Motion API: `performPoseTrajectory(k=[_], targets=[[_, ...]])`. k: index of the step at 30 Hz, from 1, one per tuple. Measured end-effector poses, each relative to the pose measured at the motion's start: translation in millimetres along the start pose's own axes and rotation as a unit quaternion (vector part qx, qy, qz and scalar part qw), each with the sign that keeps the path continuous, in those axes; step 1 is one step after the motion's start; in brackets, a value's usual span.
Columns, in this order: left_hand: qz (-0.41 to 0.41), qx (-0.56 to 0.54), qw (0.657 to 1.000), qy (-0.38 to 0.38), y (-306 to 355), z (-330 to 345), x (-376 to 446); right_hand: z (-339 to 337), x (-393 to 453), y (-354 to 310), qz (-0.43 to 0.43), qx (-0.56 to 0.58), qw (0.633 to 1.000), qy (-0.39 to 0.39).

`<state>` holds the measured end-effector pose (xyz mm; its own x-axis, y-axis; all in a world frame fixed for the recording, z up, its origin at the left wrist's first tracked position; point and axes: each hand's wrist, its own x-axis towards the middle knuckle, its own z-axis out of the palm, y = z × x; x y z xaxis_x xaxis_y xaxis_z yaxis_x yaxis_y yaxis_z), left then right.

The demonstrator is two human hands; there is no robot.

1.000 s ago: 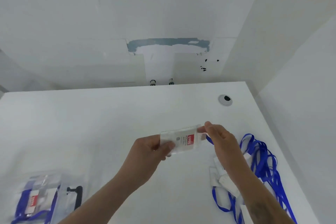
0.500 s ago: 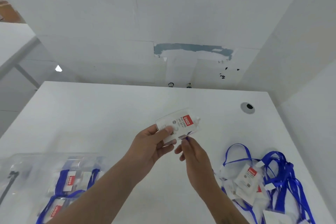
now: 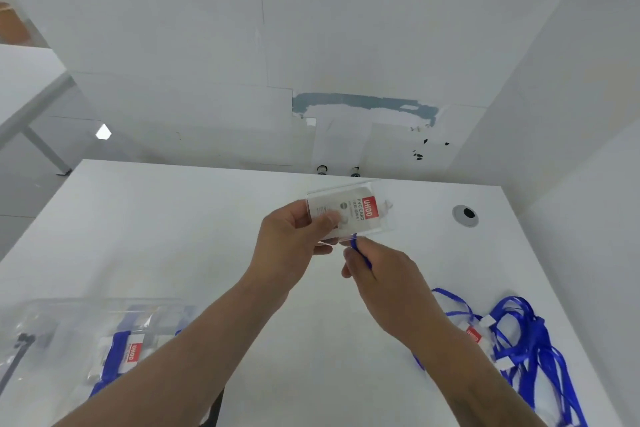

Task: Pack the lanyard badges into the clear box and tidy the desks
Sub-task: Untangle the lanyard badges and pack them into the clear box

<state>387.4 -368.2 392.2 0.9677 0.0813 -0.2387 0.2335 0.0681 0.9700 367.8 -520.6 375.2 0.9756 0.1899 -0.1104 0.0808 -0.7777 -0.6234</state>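
Pinched by the left hand (image 3: 294, 239), the clear plastic badge holder with red label (image 3: 349, 213) hung above the white desk (image 3: 173, 236); the right hand (image 3: 377, 274) gripped its blue lanyard strap (image 3: 360, 253). Recommended: wrap the strap snugly round the holder before loading the clear plastic box (image 3: 52, 319).

The badge holder (image 3: 349, 211) carries a red label reading "UHOO", with "PVC CARD" printed beside it; the smaller print is illegible. The packed badge (image 3: 128, 352) in the clear box (image 3: 69, 308) also shows a red "UHOO" label.
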Motion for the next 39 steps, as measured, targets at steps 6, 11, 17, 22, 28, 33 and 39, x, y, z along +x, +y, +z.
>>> performPoseTrajectory(k=[6, 11, 17, 22, 28, 33, 39], targets=[[0.083, 0.202, 0.976, 0.023, 6, -6, 14, -27, -5, -24, -0.065, -0.056, 0.996, 0.002], [0.028, 0.293, 0.951, -0.098, 6, -28, 12, -60, 11, -23, -0.066, 0.007, 0.997, 0.030], [-0.108, 0.126, 0.956, -0.243, 13, -47, -3, -54, 34, 3, 0.029, 0.258, 0.965, -0.037], [-0.131, -0.096, 0.976, -0.143, 15, -45, -7, -10, 15, 12, 0.071, 0.245, 0.965, -0.061], [-0.047, 0.136, 0.989, 0.030, 7, -46, -2, 3, -25, -13, -0.049, 0.085, 0.988, -0.121], [-0.055, 0.269, 0.958, -0.080, -8, -64, -15, -30, -16, -36, -0.111, 0.042, 0.991, -0.055], [-0.145, 0.163, 0.949, -0.227, -8, -91, -44, -26, 10, -32, -0.011, 0.232, 0.972, -0.041]])
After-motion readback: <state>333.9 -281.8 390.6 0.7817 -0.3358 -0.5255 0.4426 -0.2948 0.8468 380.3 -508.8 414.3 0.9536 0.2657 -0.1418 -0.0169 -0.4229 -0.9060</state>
